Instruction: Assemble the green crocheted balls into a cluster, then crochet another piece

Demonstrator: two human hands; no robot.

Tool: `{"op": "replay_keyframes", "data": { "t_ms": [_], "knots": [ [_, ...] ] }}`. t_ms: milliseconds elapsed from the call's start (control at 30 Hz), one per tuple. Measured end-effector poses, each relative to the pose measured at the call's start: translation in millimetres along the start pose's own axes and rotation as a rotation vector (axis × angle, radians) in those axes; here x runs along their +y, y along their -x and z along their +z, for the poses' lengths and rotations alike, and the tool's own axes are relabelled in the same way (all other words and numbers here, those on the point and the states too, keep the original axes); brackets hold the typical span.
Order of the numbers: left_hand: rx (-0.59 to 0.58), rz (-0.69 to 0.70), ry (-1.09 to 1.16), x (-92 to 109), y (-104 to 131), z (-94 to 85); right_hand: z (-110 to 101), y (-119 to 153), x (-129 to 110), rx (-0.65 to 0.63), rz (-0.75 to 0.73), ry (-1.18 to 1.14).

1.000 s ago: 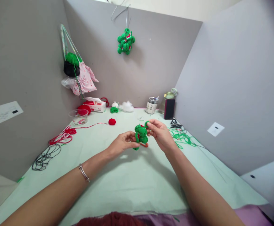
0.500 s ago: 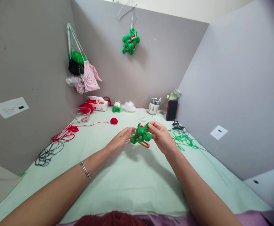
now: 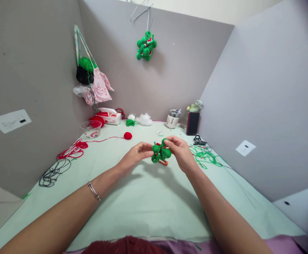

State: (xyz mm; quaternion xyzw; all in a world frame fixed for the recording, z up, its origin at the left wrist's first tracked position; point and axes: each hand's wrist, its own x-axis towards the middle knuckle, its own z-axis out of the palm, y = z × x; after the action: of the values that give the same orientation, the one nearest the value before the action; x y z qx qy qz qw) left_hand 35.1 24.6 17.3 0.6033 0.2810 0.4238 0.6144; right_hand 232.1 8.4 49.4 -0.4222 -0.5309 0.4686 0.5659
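Fingertips of the right hand (image 3: 180, 151) pinch the upper loop of the green crocheted piece (image 3: 165, 153), which is held above the pale cloth (image 3: 148, 201); the left hand's (image 3: 135, 156) thumb and fingers meet its left edge, how firmly I cannot tell. A light pinch should spare the stitches while turning it. Its underside is hidden, and whether the orange pin (image 3: 164, 162) is attached is unclear.

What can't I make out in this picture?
In the head view:
Orange clip: partly hidden by the green toy.
Right hand: some fingertips hidden behind the toy.
Bottle: body partly hidden by the phone.
Hanger: top cut off by the upper edge.
Left wall card: writing too small and blurred.
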Motion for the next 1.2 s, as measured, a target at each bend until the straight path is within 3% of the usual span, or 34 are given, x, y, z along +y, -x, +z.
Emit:
{"op": "replay_keyframes", "data": {
  "t_ms": [67,133,233,400,667,900,1200],
  "knots": [
    [0.099,0.055,-0.066,3,-1,0.1,2,2,0,-0.033,-0.011,0.048],
    [0.107,0.096,-0.084,6,0,2.8,5,4,1,-0.08,-0.002,0.079],
    [0.016,0.089,-0.059,10,2,8.1,9,7,1,-0.106,0.013,0.1],
    [-0.164,-0.086,0.08,10,5,10.1,9,6,1,-0.016,-0.032,0.166],
    [-0.191,-0.207,0.402,-2,3,8.4,13,10,1,-0.087,-0.036,0.119],
    [-0.134,-0.167,0.269,4,12,20.2,16,11,8,0.041,-0.219,0.296],
    [-0.133,-0.185,0.226,-7,7,15.6,15,10,4,0.089,-0.231,0.298]
  ]
}}
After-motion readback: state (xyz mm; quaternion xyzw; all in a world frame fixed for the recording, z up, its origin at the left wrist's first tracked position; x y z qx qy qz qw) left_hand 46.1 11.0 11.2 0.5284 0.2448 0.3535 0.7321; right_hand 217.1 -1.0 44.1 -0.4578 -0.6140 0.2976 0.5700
